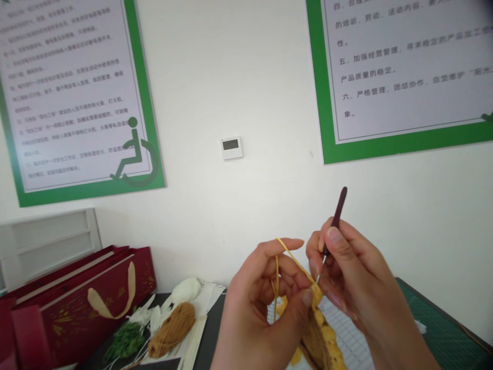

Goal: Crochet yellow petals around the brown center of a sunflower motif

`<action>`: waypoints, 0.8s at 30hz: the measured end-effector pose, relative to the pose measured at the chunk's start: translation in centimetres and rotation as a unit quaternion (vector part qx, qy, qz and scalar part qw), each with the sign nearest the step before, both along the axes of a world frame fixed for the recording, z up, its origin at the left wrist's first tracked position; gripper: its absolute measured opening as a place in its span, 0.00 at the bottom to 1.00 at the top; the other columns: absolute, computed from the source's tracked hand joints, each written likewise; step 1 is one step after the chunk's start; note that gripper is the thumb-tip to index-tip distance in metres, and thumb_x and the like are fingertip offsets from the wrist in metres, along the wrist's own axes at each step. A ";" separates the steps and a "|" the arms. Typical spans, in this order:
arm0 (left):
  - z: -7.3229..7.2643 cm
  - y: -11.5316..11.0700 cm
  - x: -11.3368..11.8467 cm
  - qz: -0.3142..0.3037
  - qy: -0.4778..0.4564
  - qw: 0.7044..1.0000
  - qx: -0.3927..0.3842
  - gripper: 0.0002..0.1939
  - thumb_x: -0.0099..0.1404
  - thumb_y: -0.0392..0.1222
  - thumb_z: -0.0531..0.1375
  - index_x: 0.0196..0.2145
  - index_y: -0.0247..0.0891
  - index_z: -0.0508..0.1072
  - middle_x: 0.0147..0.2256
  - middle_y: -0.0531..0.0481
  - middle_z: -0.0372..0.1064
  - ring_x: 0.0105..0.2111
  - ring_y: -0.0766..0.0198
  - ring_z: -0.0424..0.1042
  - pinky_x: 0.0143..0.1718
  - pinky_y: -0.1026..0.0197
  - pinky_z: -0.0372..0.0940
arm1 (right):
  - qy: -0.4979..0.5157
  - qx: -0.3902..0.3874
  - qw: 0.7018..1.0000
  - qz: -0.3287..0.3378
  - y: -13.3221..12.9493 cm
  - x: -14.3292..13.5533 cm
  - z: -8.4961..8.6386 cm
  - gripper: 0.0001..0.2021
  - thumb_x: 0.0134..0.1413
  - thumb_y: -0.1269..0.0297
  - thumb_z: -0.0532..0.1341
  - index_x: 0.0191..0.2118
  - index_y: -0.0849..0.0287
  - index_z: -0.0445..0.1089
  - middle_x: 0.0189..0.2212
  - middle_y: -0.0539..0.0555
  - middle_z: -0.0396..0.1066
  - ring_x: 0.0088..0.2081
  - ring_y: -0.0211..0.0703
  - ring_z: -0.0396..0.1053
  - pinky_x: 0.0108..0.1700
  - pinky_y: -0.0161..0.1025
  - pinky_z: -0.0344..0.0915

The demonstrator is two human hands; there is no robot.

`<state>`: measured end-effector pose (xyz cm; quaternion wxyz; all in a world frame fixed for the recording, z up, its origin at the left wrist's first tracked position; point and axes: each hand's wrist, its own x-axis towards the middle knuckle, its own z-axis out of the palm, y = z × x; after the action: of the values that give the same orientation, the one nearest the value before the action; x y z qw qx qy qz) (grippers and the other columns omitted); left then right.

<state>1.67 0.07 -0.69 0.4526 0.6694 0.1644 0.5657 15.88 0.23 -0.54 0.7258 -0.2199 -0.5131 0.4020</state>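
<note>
My left hand [265,303] pinches the upper edge of a yellow and brown crochet piece [329,339] between thumb and fingers. A strand of yellow yarn [288,252] runs over its raised index finger and down to the piece. In my right hand [352,272] is a crochet hook [339,205] with a dark purple handle, held like a pen and tilted. The hook's metal tip meets the yellow stitches beside my left thumb. The lower part of the piece hangs below my hands, partly hidden by the left one.
On the dark table [208,329] at left lie a brown yarn skein [172,329], green yarn [125,339] and white yarn [185,292]. Dark red gift bags [84,313] stand beyond them. A green cutting mat [442,329] lies at right; printed paper [346,324] is under my hands.
</note>
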 end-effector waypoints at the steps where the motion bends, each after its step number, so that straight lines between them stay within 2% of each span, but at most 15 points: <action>1: 0.0 0.0 0.0 -0.004 0.001 1.000 -0.002 0.19 0.64 0.29 0.66 0.51 0.43 0.76 0.32 0.53 0.73 0.32 0.66 0.73 0.35 0.66 0.68 | 0.003 0.002 1.000 0.004 0.0 0.0 0.0 0.20 0.64 0.47 0.62 0.30 0.59 0.64 0.23 0.44 0.69 0.11 0.20 0.54 0.13 0.19 0.46; 5: 0.0 0.3 -0.1 -0.033 0.000 0.999 -0.010 0.19 0.64 0.28 0.66 0.51 0.43 0.77 0.32 0.53 0.73 0.31 0.68 0.71 0.33 0.68 0.66 | -0.001 -0.001 1.000 0.024 0.2 0.1 0.1 0.20 0.65 0.47 0.62 0.30 0.59 0.64 0.22 0.43 0.69 0.10 0.20 0.55 0.13 0.19 0.44; 10: -0.1 0.7 -0.4 -0.064 -0.012 0.998 -0.017 0.19 0.65 0.28 0.67 0.52 0.44 0.77 0.33 0.53 0.72 0.27 0.73 0.66 0.26 0.71 0.60 | -0.015 -0.019 0.998 0.052 0.3 0.3 0.1 0.22 0.65 0.47 0.61 0.28 0.60 0.65 0.21 0.43 0.68 0.10 0.19 0.53 0.13 0.19 0.43; 15: -0.1 0.6 -0.4 -0.081 -0.030 0.996 -0.025 0.19 0.65 0.32 0.69 0.52 0.44 0.77 0.33 0.52 0.74 0.28 0.73 0.68 0.27 0.72 0.62 | -0.008 0.007 0.995 0.097 0.9 0.4 -0.2 0.20 0.65 0.47 0.62 0.29 0.59 0.67 0.23 0.44 0.69 0.11 0.20 0.54 0.12 0.20 0.43; 19: 0.0 0.5 -0.4 -0.056 -0.074 0.995 -0.038 0.17 0.64 0.32 0.70 0.50 0.43 0.77 0.32 0.54 0.75 0.26 0.73 0.70 0.26 0.72 0.64 | -0.001 0.057 0.987 0.148 1.6 0.4 -0.4 0.14 0.64 0.53 0.65 0.32 0.58 0.71 0.29 0.45 0.71 0.15 0.20 0.60 0.16 0.19 0.53; 22: 0.2 0.8 -0.7 -0.060 -0.095 0.993 -0.036 0.18 0.64 0.34 0.70 0.51 0.42 0.76 0.32 0.53 0.74 0.27 0.70 0.73 0.24 0.72 0.65 | 0.016 0.088 0.978 0.186 2.0 0.2 -0.6 0.08 0.60 0.58 0.69 0.37 0.55 0.72 0.33 0.47 0.74 0.23 0.25 0.69 0.23 0.22 0.64; 24: 0.2 1.0 -0.8 -0.075 -0.103 0.991 -0.030 0.18 0.65 0.34 0.69 0.52 0.42 0.76 0.33 0.52 0.74 0.28 0.66 0.76 0.23 0.71 0.65 | 0.027 0.107 0.974 0.198 2.1 -0.1 -0.8 0.07 0.61 0.59 0.68 0.39 0.54 0.73 0.35 0.48 0.76 0.27 0.28 0.72 0.28 0.24 0.69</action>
<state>0.83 1.12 -0.46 0.5280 0.6042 0.0835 0.5910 15.75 2.36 -1.33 0.6650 -0.0243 -0.5666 0.4860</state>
